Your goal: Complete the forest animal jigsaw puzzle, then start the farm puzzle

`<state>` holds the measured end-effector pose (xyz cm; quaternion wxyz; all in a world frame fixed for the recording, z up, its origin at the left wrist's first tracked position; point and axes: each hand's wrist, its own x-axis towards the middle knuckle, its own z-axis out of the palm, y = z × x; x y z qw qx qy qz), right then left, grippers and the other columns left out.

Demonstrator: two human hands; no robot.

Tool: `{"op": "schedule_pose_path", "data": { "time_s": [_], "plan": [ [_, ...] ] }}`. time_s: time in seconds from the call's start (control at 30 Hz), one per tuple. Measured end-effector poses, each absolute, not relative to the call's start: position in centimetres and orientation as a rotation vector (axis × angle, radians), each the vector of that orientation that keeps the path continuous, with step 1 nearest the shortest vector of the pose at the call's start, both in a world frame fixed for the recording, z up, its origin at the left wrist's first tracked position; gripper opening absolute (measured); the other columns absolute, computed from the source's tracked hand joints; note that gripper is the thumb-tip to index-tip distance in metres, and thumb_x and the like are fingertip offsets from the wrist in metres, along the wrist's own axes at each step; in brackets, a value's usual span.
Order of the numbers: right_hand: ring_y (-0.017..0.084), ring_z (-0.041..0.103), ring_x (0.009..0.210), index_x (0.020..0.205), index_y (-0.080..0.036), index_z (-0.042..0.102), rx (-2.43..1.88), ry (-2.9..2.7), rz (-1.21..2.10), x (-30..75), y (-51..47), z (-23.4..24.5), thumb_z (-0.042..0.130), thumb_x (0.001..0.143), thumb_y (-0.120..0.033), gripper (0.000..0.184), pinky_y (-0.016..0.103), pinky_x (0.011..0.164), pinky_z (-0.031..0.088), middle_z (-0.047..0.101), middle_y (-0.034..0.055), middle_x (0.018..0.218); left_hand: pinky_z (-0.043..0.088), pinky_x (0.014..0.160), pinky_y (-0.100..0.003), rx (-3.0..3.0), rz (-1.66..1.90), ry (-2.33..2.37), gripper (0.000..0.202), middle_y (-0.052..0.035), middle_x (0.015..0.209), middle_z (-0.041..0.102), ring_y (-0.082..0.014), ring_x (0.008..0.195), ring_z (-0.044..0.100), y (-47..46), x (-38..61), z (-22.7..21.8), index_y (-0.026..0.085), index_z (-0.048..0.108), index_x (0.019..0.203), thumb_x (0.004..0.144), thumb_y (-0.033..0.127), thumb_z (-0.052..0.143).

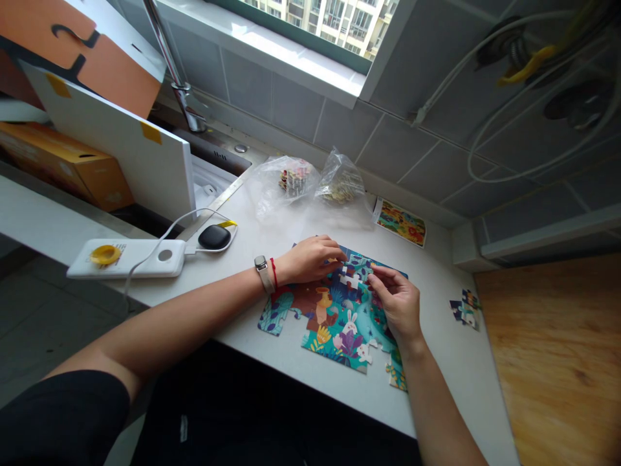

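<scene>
"Head view first: where's the work?"

"On the white laminate counter below the window: a teal-and-orange cardboard jigsaw puzzle, partly assembled, with a jagged gap near its top edge where the counter shows through."

"And the grip?"

"The left hand, with a grey wristband and a red thread at the wrist, curves over the upper edge, its fingertips down by the gap. The right hand makes a narrow pinch, thumb towards forefinger, at the upper right. Whether either holds a piece, I can't tell; the fingers hide it."

"How is a fit like that done well?"

"I'd hold a piece by its edges, square its tabs to the gap, and press lightly while the other hand steadies its neighbours."

"What's close by?"

"Two clear plastic bags of pieces behind, a small printed picture card beside them, and a cluster of loose cardboard pieces to the right."
</scene>
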<state>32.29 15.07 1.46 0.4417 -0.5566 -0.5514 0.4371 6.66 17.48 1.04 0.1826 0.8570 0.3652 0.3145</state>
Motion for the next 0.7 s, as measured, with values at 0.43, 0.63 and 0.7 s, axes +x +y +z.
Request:
{"op": "schedule_pose_path", "data": {
  "time_s": [0.43,0.63,0.7],
  "plan": [
    [0.02,0.07,0.07,0.094,-0.02,0.081,-1.41,-1.447,1.06,32.08,15.0,1.98,0.087,0.077,-0.06,0.043,0.03,0.059,0.056,0.079,0.0062,0.084,0.054,0.091,-0.034,2.401,0.906,1.015,0.021,-0.0089,0.101,0.075,-0.0209,0.095,0.067,17.43,6.73,1.15,0.016,0.075,0.108,0.108,0.029,0.058],
    [0.02,0.068,0.069,0.087,-0.021,0.079,-1.391,-1.507,1.027,31.95,14.91,2.18,0.084,0.08,-0.062,0.042,0.03,0.064,0.055,0.076,0.0048,0.078,0.053,0.092,-0.034,2.379,0.897,0.992,0.023,-0.0086,0.102,0.075,-0.0201,0.094,0.067,17.31,6.8,1.11,0.017,0.075,0.107,0.108,0.03,0.057],
    [0.019,0.066,0.066,0.087,-0.021,0.078,-1.402,-1.488,1.037,31.9,14.88,2.13,0.084,0.08,-0.063,0.043,0.029,0.06,0.053,0.075,0.0044,0.076,0.053,0.091,-0.034,2.374,0.902,0.991,0.022,-0.0085,0.101,0.075,-0.02,0.094,0.067,17.31,6.77,1.07,0.017,0.075,0.107,0.108,0.03,0.057]
  ]
}}
